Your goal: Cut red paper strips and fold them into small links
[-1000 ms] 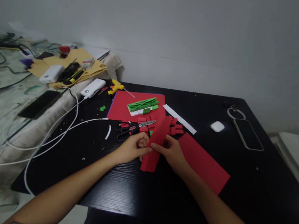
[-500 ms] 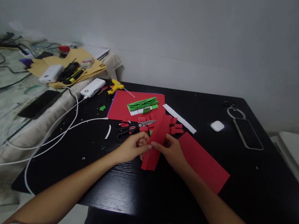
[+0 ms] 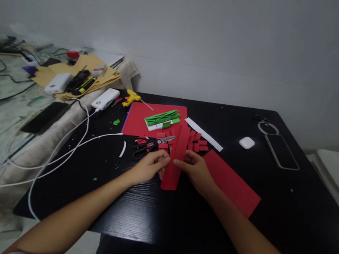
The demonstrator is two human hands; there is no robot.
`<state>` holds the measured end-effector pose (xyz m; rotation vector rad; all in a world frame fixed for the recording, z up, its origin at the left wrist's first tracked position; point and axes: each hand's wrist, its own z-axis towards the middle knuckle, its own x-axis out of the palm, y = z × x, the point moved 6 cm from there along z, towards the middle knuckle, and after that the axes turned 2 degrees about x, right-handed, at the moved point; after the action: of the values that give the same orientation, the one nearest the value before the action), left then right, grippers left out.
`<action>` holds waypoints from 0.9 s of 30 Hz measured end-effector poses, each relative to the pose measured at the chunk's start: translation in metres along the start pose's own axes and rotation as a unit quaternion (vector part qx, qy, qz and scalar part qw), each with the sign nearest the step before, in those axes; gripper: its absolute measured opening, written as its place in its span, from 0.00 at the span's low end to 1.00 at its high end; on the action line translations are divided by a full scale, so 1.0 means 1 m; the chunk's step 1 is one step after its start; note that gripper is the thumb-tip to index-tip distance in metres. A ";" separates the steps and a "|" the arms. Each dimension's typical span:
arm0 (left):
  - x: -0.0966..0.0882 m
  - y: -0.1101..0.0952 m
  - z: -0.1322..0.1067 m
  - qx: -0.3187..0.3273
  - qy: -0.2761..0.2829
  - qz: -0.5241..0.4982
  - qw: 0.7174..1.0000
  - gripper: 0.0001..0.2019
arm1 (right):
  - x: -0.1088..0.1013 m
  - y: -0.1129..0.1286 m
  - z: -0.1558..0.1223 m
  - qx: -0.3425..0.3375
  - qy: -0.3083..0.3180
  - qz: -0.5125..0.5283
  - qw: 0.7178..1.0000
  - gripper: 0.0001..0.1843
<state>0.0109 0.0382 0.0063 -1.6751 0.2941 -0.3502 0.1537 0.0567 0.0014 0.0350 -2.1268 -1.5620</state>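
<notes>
Between my hands is a folded strip of red paper [image 3: 176, 163], held upright above the black table. My left hand [image 3: 151, 165] pinches its left edge, with the fingers partly behind it. On the right edge, my right hand [image 3: 195, 168] grips it with the thumb in front and the fingers behind. Scissors [image 3: 149, 144] with black and red handles lie just beyond my left hand. Small folded red paper pieces [image 3: 198, 144] are scattered behind the strip. A larger red sheet [image 3: 231, 184] lies flat, partly beneath my right forearm.
Green folded paper [image 3: 162, 118] rests on a red sheet [image 3: 133, 118] at the back. Beside it are a yellow glue gun [image 3: 131, 97] and a white paper strip [image 3: 204, 134]. A white cable [image 3: 86, 134] crosses the left side. A phone [image 3: 281, 151] and white case [image 3: 246, 143] lie right.
The red strip has turned slightly in my hands, so a lengthwise fold now shows along its left side. Its lower end has risen a little. My right thumb has shifted slightly right.
</notes>
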 end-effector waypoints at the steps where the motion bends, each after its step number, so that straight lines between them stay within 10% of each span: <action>1: 0.000 0.001 0.000 0.001 0.000 -0.004 1.000 0.22 | -0.001 -0.001 0.001 0.001 -0.002 0.000 1.000 0.20; 27: -0.008 -0.003 -0.001 0.061 -0.072 0.047 0.994 0.17 | -0.008 -0.005 0.004 -0.057 -0.050 -0.060 0.995 0.20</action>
<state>0.0032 0.0405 0.0094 -1.5526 0.2385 -0.1737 0.1582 0.0610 -0.0069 0.0469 -2.1427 -1.7872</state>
